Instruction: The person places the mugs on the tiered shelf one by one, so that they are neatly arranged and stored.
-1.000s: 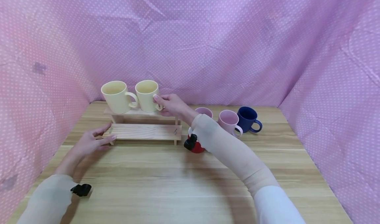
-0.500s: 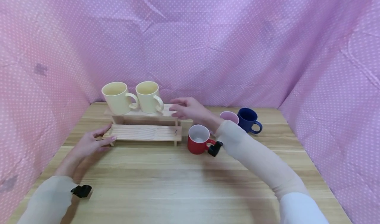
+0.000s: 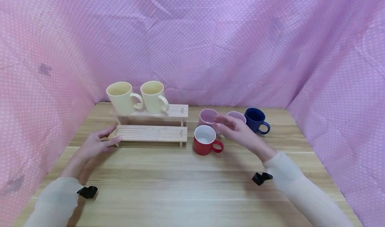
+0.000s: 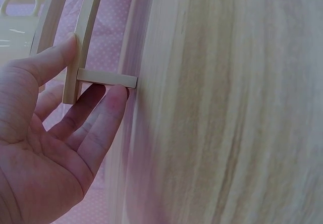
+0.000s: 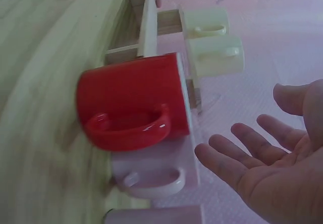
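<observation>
My left hand [image 3: 95, 144] grips the left end of the two-step wooden shelf [image 3: 150, 133]. In the left wrist view its thumb lies on the board's edge and fingers [image 4: 103, 133] reach behind the short leg. Two pale yellow mugs [image 3: 123, 100] stand side by side on the upper step, handles to the right. Over the pink mugs hovers my right hand [image 3: 236, 130], fingers spread and holding nothing. It overlaps the right pink mug [image 3: 237, 115] in the head view. The left pink mug [image 3: 207, 116] stands behind a red mug [image 3: 203, 145] with a white inside.
A dark blue mug [image 3: 254, 120] stands at the far right of the mug group. Pink dotted cloth [image 3: 192, 53] walls the wooden table [image 3: 168, 187] at the back and sides.
My right hand has let go of the right yellow mug and moved right, away from the shelf, to above the pink mugs. The left hand keeps its place at the shelf.
</observation>
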`<state>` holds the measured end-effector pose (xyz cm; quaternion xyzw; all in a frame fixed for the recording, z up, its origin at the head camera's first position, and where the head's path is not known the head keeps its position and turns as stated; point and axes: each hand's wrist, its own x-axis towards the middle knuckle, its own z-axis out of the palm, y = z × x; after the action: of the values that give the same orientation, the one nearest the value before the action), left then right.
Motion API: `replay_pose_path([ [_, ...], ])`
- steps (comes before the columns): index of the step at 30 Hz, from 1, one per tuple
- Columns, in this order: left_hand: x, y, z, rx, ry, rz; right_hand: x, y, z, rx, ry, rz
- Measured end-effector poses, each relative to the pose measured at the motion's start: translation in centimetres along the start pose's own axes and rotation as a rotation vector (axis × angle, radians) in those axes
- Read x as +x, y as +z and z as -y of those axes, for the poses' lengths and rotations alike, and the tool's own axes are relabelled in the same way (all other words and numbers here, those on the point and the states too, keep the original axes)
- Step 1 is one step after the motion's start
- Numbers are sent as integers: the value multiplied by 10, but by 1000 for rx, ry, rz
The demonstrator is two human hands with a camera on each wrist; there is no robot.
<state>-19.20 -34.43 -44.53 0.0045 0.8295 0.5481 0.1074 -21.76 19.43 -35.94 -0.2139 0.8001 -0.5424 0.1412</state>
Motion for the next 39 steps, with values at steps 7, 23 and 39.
replay_pose_path([
  [7,1,2,1,28,10,-14,-20,3,-30,14,-14,-75],
  [23,4,3,2,10,5,-7,-41,13,-71,88,139,-17],
  [39,2,1,2,25,-9,-11,-32,26,-74,91,216,54],
])
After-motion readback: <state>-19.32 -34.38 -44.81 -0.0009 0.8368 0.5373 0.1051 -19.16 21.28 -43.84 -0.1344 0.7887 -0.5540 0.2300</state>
